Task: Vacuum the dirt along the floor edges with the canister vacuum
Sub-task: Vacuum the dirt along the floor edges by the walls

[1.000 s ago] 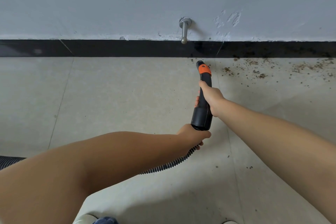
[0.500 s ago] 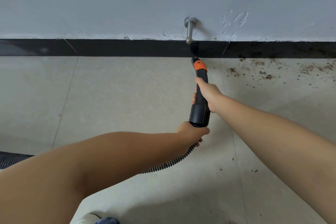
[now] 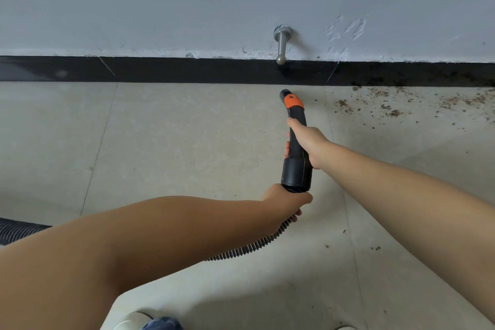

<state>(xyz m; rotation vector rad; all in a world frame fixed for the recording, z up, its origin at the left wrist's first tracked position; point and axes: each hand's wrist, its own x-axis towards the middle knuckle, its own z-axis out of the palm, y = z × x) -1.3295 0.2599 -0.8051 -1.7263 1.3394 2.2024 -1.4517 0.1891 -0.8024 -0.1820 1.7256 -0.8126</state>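
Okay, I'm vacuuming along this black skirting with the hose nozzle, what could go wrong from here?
1. The orange-and-black vacuum nozzle points just below the metal doorstop peg sticking out of the wall; lifting it may knock the peg.
2. The brown dirt crumbs lie to the nozzle's right, some tight against the black baseboard; a fast sweep might scatter or miss them.
3. The left hand grips the ribbed black hose where it bends; it could kink.

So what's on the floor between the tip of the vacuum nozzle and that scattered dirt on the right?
In the head view, mostly bare tile: between the nozzle tip and the dirt show only a tile joint and one small dark speck.
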